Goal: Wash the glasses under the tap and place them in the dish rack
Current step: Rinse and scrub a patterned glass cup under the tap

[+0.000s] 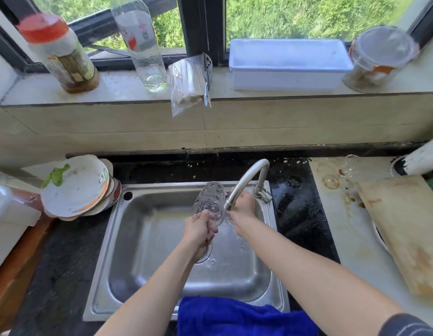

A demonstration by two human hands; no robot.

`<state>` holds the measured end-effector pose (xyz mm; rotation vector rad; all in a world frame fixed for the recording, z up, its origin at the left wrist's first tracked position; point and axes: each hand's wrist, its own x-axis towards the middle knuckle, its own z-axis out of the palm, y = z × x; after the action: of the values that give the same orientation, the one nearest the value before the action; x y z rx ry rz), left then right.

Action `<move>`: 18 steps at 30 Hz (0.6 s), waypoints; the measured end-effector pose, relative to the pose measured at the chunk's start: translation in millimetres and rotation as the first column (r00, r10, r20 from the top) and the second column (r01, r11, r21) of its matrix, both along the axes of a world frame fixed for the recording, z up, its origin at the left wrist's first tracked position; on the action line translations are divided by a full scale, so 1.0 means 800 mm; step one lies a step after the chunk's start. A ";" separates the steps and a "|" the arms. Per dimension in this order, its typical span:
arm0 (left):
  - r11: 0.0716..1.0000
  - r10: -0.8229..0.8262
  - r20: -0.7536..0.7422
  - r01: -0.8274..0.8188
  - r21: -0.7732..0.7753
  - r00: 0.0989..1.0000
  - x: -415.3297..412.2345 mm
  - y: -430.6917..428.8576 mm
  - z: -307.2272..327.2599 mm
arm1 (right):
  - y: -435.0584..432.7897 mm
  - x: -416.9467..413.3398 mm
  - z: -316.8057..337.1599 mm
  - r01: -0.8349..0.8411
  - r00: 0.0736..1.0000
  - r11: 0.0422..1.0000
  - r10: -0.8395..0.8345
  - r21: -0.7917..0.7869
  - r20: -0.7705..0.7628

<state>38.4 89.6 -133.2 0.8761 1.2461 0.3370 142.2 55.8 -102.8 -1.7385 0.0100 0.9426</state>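
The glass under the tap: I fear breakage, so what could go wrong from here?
The glass is tilted with its bowl right beside the metal tap spout, so a small swing could knock and chip it. The left hand grips it low, near the stem, and the glass looks wet, so it might slip and drop into the steel sink.

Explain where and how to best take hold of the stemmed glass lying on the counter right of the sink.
Take a grip on the stem of the stemmed glass, coming from above. It lies on its side, so the thin stem probably sits raised between bowl and foot, easier to pinch than the rounded bowl.
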 end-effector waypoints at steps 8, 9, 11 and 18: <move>0.894 -0.114 0.029 0.116 -0.433 0.993 0.000 0.009 0.006 | 0.002 0.001 -0.023 -0.272 0.924 0.952 0.300 -0.145 0.238; 0.882 -0.099 0.052 0.111 -0.459 0.994 -0.004 0.008 0.004 | 0.006 0.001 -0.023 -0.244 0.948 0.962 0.264 -0.123 0.178; 0.882 -0.097 0.070 0.118 -0.456 0.993 -0.015 0.008 -0.005 | 0.010 0.000 -0.020 -0.189 0.980 0.977 0.194 -0.098 0.039; 0.930 -0.211 0.023 0.208 -0.303 0.977 -0.047 0.017 -0.015 | -0.002 0.004 -0.031 -0.120 0.944 0.990 0.091 -0.073 -0.318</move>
<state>1.2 103.1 -145.2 0.7353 1.1630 -0.0328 145.3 54.1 -127.4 -1.6677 0.1709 1.3096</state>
